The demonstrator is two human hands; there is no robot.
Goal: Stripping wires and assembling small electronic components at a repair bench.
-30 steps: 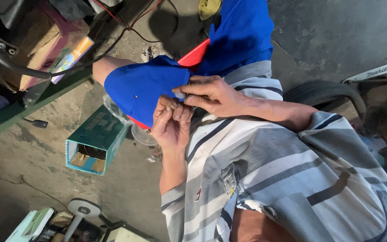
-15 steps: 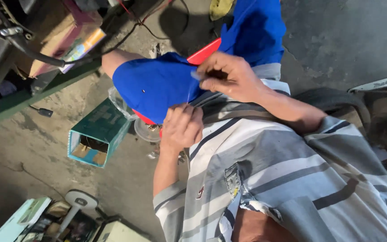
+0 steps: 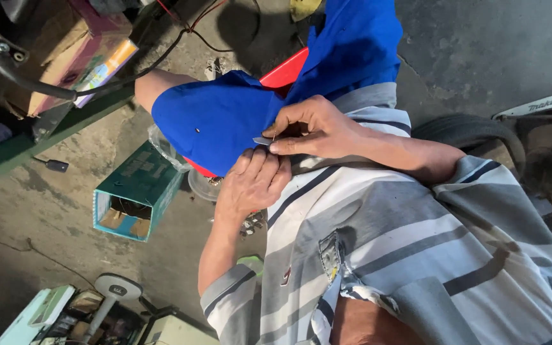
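Metal piece [image 3: 262, 140]: I see a small flat sliver at frame centre, over blue shorts [image 3: 215, 121].
Right hand [image 3: 314, 128]: fingers pinched narrow on it.
Left hand [image 3: 253, 182]: curled just below, grip unclear.
Teal box [image 3: 137, 191]: left, on floor.

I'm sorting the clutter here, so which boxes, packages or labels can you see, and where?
Teal cardboard box: on the concrete floor, left of the hands, on its side, open end showing.
Pink and yellow printed carton: upper left, on the green shelf.
White labelled strip: right edge, long and narrow.
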